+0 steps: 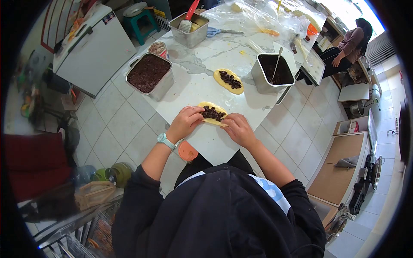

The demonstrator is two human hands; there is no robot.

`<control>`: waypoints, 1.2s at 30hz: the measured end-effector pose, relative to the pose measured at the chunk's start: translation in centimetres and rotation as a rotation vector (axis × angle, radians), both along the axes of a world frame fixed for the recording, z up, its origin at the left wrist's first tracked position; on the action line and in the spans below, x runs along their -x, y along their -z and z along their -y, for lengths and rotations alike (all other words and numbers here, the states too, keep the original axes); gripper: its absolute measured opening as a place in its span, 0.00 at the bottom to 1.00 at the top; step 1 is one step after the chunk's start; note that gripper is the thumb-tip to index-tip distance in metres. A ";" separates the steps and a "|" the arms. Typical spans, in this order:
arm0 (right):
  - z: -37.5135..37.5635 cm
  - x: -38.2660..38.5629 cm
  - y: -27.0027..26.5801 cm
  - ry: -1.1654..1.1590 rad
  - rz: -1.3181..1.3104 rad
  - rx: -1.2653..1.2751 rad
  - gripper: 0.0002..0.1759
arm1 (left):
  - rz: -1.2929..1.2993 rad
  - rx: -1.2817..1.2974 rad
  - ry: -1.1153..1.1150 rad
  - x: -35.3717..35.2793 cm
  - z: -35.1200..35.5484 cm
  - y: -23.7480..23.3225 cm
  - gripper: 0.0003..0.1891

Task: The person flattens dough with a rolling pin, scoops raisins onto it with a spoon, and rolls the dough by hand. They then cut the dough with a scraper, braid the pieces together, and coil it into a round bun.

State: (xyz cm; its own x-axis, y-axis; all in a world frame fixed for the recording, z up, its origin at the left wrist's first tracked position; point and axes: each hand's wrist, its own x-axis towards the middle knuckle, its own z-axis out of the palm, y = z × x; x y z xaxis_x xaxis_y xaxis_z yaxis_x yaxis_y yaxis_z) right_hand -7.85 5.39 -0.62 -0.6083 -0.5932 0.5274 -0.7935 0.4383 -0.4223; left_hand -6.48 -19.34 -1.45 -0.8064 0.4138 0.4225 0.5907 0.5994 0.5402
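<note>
An oval of yellow dough [204, 104] lies flat near the table's front corner, with dark chocolate-like pieces [212, 113] heaped along its middle. My left hand [187, 121] is closed on its left edge. On the right end, the bent fingers of my right hand [238, 129] pinch the dough's rim. Both fingertips partly cover the edges. Just behind lies a second dough oval [235, 90], topped with the same dark pieces, and no hand touches it.
A metal tin of dark crumbs [149, 74] stands left; another tin with a spoon [274, 71] stands right. Farther back are a tin with a red-handled grater [188, 26], blue scissors [214, 32] and plastic bags [254, 17]. A person [350, 43] sits at the far right.
</note>
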 end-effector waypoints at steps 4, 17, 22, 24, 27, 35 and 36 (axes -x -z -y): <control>0.5 0.4 0.1 0.011 -0.052 -0.014 0.13 | -0.036 -0.042 0.035 0.3 -0.6 -0.5 0.06; 2.2 1.2 0.3 0.280 0.650 0.414 0.06 | 0.530 -0.289 -0.194 2.9 -1.9 -2.8 0.09; 0.8 1.2 -1.3 0.035 0.095 0.091 0.05 | 0.280 -0.127 0.112 3.3 -0.5 -2.9 0.08; 0.5 1.1 -1.8 0.034 0.115 0.109 0.05 | 0.157 -0.087 0.273 3.4 -0.2 -2.6 0.08; 1.1 2.2 -0.3 0.169 0.308 0.202 0.04 | 0.312 -0.227 0.134 3.4 -0.5 -3.3 0.07; 3.7 6.8 -0.6 0.182 0.575 -0.067 0.04 | 0.270 0.135 0.054 8.1 -1.5 -1.0 0.06; 3.7 7.1 -0.7 0.119 0.569 -0.121 0.04 | 0.280 0.197 0.097 8.3 -1.5 -0.8 0.05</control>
